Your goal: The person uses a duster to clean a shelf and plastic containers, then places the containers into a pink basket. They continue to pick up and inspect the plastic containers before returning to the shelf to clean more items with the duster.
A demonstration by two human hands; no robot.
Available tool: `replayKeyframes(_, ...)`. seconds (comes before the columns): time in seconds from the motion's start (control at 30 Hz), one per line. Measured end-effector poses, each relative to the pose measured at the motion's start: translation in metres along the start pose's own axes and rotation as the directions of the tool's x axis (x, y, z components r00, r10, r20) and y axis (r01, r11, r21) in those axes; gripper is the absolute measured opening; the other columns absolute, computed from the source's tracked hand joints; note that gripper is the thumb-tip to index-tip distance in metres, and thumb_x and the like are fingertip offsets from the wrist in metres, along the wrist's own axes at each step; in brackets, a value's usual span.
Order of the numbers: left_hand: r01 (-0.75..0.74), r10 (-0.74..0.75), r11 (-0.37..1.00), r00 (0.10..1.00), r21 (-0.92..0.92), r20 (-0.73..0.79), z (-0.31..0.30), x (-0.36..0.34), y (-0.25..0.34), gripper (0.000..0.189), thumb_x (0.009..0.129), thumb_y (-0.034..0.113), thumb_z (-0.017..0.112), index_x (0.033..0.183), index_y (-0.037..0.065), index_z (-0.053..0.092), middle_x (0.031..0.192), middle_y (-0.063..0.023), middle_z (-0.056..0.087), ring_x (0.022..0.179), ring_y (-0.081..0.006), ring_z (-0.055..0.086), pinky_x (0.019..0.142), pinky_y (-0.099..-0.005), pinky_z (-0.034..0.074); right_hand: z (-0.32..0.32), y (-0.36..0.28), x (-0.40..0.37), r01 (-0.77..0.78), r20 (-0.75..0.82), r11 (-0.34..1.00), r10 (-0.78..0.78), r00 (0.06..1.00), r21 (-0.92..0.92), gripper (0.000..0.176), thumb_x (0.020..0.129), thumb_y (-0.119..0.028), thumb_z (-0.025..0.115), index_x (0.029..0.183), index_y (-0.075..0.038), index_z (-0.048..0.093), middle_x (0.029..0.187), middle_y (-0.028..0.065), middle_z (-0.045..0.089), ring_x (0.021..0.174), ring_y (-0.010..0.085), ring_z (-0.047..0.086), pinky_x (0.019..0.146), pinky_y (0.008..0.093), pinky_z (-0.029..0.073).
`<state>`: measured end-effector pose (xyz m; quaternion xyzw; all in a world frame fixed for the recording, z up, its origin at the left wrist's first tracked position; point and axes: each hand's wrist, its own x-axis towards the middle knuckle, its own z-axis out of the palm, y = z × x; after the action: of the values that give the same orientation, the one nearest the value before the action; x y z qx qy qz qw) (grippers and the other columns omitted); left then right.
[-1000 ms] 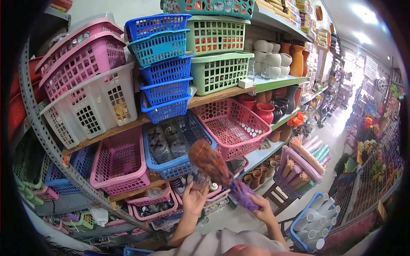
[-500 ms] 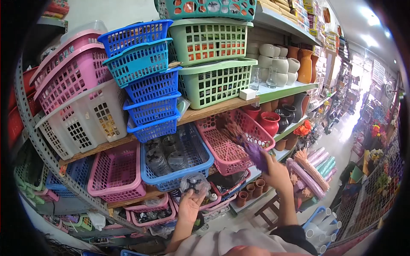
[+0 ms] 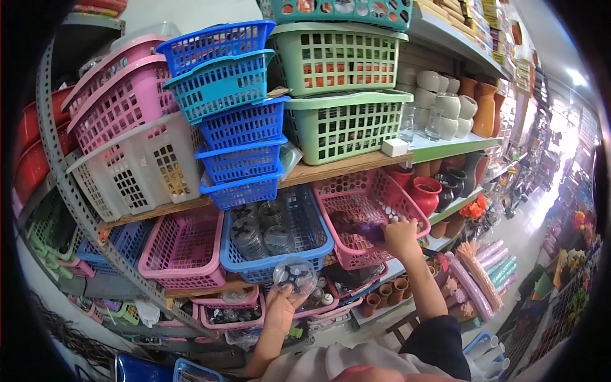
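Note:
My left hand [image 3: 282,304] is closed on the edge of a clear round plastic container [image 3: 295,277], which shows a dark star-like pattern inside. It is held in front of the blue basket [image 3: 277,275], where stacks of similar clear containers [image 3: 248,238] sit. My right hand [image 3: 401,236] is closed around a purple and brown duster [image 3: 364,229], blurred by motion, whose brown end points left. The duster is inside or just over the pink basket [image 3: 351,260]; whether it touches the basket cannot be made out.
Another pink basket [image 3: 181,270] stands left of the blue one. Blue stacked baskets [image 3: 242,160] and light green baskets [image 3: 347,132] fill the wooden shelf [image 3: 331,173] above. A red vase [image 3: 425,193] and glass vases [image 3: 433,125] stand to the right; clay pots [image 3: 384,293] are below.
My right hand has lowered with the duster, bringing it down to the pink basket. My left hand still holds the container. The view has shifted, so the shelves appear further right.

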<state>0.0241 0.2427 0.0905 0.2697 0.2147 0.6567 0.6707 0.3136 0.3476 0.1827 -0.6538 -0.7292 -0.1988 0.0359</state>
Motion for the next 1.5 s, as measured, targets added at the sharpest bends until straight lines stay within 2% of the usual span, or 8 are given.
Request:
replayKeyframes(0.27,0.009,-0.017,0.972,0.999,0.237,0.032,0.009,0.034,0.045,0.049,0.092,0.009,0.054,0.133,0.009,0.028,0.124,-0.0149,0.051,0.104,-0.0303,0.062,0.090,-0.0441,0.052,-0.058,-0.063,0.002,0.628,-0.397,0.351,-0.540,0.742,0.695,0.090,0.073,-0.046,0.075,0.139,-0.001,0.033,0.133,0.0216,0.043,0.114,0.0351,0.051,0.090,0.0407,0.044)
replayKeyframes(0.6,-0.044,-0.006,0.854,0.996,0.519,0.094,-0.018,0.152,0.098,0.065,0.090,0.025,0.062,0.137,0.010,0.020,0.123,-0.0196,0.050,0.105,-0.0288,0.061,0.086,-0.0419,0.053,-0.015,-0.156,0.100,0.109,-0.106,-0.009,-0.305,0.947,0.994,0.089,0.059,-0.026,0.085,0.127,0.012,0.042,0.121,0.0225,0.054,0.112,0.0268,0.053,0.097,0.0345,0.041)
replayKeyframes(0.67,-0.236,0.179,0.203,0.963,0.950,0.201,-0.054,0.204,0.105,0.069,0.084,0.032,0.070,0.138,0.008,0.033,0.123,-0.0183,0.052,0.108,-0.0259,0.059,0.085,-0.0371,0.052,0.009,-0.170,0.135,0.009,-0.055,-0.155,-0.293,0.955,0.988,0.087,0.056,-0.028,0.087,0.123,0.012,0.047,0.118,0.0214,0.057,0.109,0.0254,0.055,0.094,0.0336,0.043)
replayKeyframes(0.87,-0.253,-0.112,0.120,0.958,0.960,0.266,-0.050,0.261,0.148,0.069,0.079,0.043,0.071,0.132,0.008,0.046,0.127,-0.0155,0.053,0.116,-0.0282,0.052,0.094,-0.0415,0.044,0.050,-0.201,0.208,0.118,-0.218,-0.304,-0.319,0.922,0.945,0.077,0.056,-0.032,0.085,0.120,-0.004,0.054,0.115,0.0110,0.061,0.107,0.0220,0.057,0.096,0.0335,0.044)
replayKeyframes(1.13,-0.477,0.149,-0.578,0.736,0.662,0.661,-0.098,0.312,0.129,0.036,0.083,0.033,0.063,0.111,0.010,0.061,0.108,-0.0146,0.062,0.103,-0.0330,0.058,0.092,-0.0459,0.043,0.134,-0.250,0.283,0.509,-0.220,0.602,-0.488,0.844,0.615,0.078,0.057,-0.053,0.077,0.124,-0.020,0.056,0.129,0.0075,0.055,0.120,0.0274,0.049,0.102,0.0401,0.039)
replayKeyframes(1.23,-0.469,0.154,-0.562,0.750,0.681,0.643,-0.092,0.304,0.128,0.036,0.083,0.032,0.062,0.112,0.009,0.060,0.110,-0.0155,0.062,0.104,-0.0339,0.057,0.092,-0.0462,0.043,0.125,-0.249,0.263,0.701,-0.671,0.579,-0.326,0.667,0.416,0.082,0.058,-0.057,0.076,0.126,-0.018,0.053,0.128,0.0071,0.056,0.117,0.0291,0.051,0.098,0.0440,0.041)
replayKeyframes(1.27,-0.466,0.153,-0.555,0.757,0.689,0.635,-0.090,0.301,0.128,0.036,0.084,0.031,0.061,0.112,0.009,0.060,0.110,-0.0157,0.061,0.104,-0.0342,0.057,0.092,-0.0463,0.043,0.126,-0.254,0.268,0.524,-0.564,-0.208,-0.302,0.768,0.826,0.082,0.062,-0.060,0.073,0.129,-0.018,0.050,0.124,0.0060,0.058,0.113,0.0300,0.053,0.096,0.0458,0.042)
replayKeyframes(1.5,-0.451,0.127,-0.497,0.807,0.741,0.577,-0.066,0.263,0.129,0.036,0.085,0.028,0.058,0.115,0.008,0.059,0.115,-0.0177,0.059,0.107,-0.0363,0.055,0.092,-0.0469,0.043,0.036,-0.216,0.213,0.634,-0.336,0.500,-0.562,0.756,0.590,0.063,0.072,-0.054,0.068,0.120,-0.014,0.058,0.117,0.0122,0.061,0.108,0.0295,0.057,0.095,0.0403,0.042)
